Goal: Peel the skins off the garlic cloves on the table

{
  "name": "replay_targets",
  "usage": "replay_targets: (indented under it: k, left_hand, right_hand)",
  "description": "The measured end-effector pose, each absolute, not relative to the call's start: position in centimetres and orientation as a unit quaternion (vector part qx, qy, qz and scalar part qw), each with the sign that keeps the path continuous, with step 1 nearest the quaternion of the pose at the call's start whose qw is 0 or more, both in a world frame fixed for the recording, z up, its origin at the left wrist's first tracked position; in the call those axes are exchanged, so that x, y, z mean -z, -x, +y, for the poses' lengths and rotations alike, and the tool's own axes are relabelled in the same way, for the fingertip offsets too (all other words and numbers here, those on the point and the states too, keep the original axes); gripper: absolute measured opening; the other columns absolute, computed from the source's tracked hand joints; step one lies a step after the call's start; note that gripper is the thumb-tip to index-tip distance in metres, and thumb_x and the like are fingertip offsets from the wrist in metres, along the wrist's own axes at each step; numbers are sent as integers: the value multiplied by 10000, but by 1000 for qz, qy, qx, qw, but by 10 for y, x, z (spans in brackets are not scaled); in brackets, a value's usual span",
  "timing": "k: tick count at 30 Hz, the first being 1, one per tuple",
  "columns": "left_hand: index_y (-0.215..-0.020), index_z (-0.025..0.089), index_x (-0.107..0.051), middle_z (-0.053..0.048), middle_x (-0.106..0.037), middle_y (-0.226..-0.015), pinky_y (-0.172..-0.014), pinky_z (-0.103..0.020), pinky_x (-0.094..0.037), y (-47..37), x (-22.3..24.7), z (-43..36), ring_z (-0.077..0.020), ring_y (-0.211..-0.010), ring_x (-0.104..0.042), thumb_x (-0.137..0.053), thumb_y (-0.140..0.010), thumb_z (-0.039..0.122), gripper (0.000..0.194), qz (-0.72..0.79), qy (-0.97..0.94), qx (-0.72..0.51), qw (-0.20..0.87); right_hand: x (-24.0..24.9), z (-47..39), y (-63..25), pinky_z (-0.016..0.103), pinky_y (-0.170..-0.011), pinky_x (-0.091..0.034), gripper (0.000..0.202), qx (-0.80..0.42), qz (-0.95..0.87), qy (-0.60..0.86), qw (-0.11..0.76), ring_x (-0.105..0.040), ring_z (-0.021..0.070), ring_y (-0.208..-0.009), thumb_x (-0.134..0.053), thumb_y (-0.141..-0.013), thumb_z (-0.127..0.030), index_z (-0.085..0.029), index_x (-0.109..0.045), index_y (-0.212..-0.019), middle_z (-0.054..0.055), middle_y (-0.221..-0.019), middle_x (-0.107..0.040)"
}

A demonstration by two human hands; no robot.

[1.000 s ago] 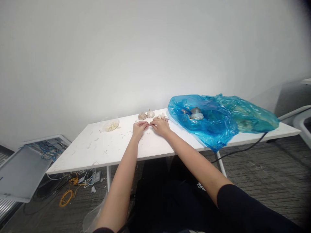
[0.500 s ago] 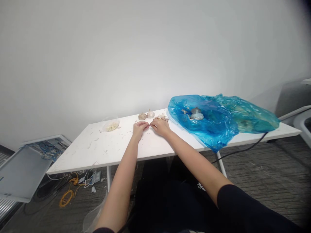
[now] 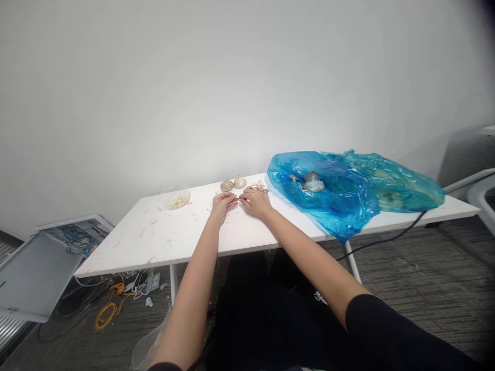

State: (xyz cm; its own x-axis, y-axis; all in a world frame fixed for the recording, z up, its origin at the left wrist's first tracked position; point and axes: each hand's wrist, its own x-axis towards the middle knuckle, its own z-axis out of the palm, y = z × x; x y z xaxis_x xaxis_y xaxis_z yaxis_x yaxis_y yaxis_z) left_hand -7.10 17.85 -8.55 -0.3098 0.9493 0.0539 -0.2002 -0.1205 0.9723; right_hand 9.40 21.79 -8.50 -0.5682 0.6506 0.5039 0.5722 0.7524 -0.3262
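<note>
Over the white table (image 3: 185,239) my left hand (image 3: 223,202) and my right hand (image 3: 255,202) meet almost fingertip to fingertip. Both are closed in a pinch on what appears to be a small garlic clove, mostly hidden by the fingers. Just beyond them stand two whole garlic bulbs, a darker garlic bulb (image 3: 226,185) and a paler garlic bulb (image 3: 240,181). Loose unpeeled cloves (image 3: 260,186) lie behind my right hand, partly covered by it. To the left, peeled garlic cloves (image 3: 178,201) sit in a clear plastic bag (image 3: 164,201).
An open blue plastic bag (image 3: 336,206) with garlic bulbs inside lies on the right, beside a teal bag (image 3: 410,185). Bits of skin are scattered over the table. Below left are an orange cable (image 3: 105,315) and an open metal cabinet (image 3: 38,273). A wall stands behind.
My fingertips have shifted very slightly, with a small gap now between the two hands. The bulbs, cloves and bags have stayed in place.
</note>
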Motion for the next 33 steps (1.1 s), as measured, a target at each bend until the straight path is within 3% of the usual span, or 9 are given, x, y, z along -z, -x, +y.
replay_targets:
  k: [10,33]
  left_hand:
    - [-796,145,-673,-36,-689,-796,-857,-334,-539,73,89,180,-142,-770,-678,-843,-564,263,311,469,-391,-649,454]
    - [-819,130,-667,-36,-689,-797,-895,-316,-506,71,89,180,-122,-787,-669,-794,-652,189,218,456,-394,-644,471]
  right_hand:
    - [85,219,-93,273,-803,-378,257,-93,-856,354,365,-575,167,-972,-465,-933,-295,-214,-705,-974,35,-1002,-685]
    - [87,223,-90,267,-796,-360,243,-122,-858,353,354,-567,165,-994,-475,-932,-247,-232,-714,-972,21,-1039,-684]
